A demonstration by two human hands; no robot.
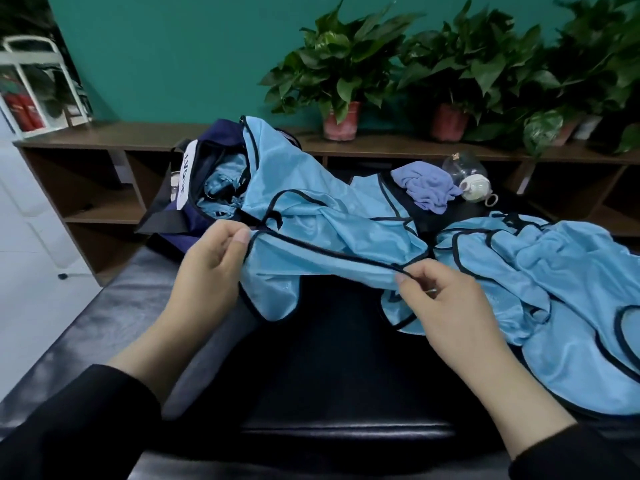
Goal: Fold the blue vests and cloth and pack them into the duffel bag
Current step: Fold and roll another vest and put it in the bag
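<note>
The left hand (207, 261) and the right hand (434, 299) each pinch the black-piped edge of a blue vest (311, 244), holding it taut between them above the black padded bench (329, 368), its far end draped over the open duffel bag (183, 188). The fabric looks thin, light, limp and slick, so the stitched piping seems the surest hold. More vests (554, 306) lie heaped to the right and the lilac cloth (429, 187) sits beyond beside a glass teapot (465, 168), leaving bare bench in front for folding.

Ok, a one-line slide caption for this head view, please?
Left hand and right hand pinch a blue vest's trimmed edge beside the open duffel bag.
</note>
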